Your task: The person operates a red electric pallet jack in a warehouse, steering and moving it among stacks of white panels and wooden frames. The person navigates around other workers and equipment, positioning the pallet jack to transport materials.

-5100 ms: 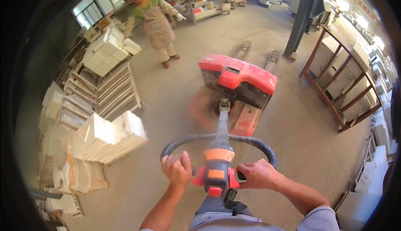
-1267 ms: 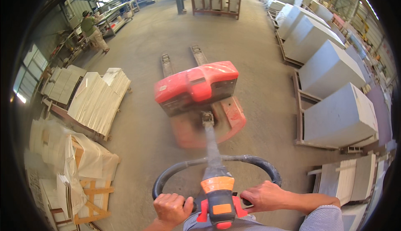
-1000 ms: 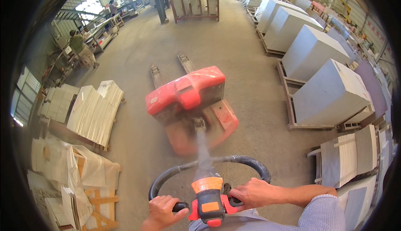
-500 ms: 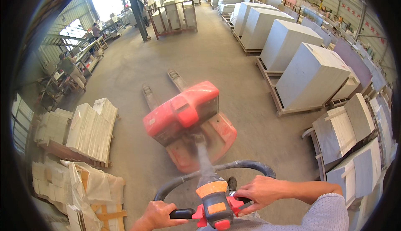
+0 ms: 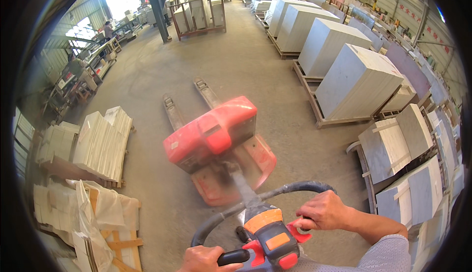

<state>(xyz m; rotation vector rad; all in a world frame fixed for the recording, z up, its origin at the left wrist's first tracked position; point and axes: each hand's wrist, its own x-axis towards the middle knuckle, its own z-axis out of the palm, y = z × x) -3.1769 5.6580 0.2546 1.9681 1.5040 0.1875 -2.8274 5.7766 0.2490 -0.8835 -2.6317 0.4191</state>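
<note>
In front of me is a red electric pallet truck (image 5: 211,132), its two forks (image 5: 206,92) pointing away and bearing nothing. Its steering arm rises toward me to a black control handle (image 5: 278,242) with orange panels and red thumb levers. My left hand (image 5: 202,258) is wrapped round the black grip on the left, partly cut off by the lower edge. On the other side, my right hand (image 5: 324,212) holds the right grip, its fingers closed near the red lever. A curved black guard bar (image 5: 221,216) loops ahead of both hands.
Large stone slab stacks on pallets (image 5: 358,82) line the right side. More slab stacks (image 5: 101,144) and a plastic-draped wooden crate (image 5: 113,223) stand at left. Ahead are a slab rack (image 5: 201,16) and a steel post (image 5: 156,11). People are at far-left workbenches.
The control handle and both my hands have swung to the right in view. Slab stacks on both sides have shifted left. My grip stays closed on both sides.
</note>
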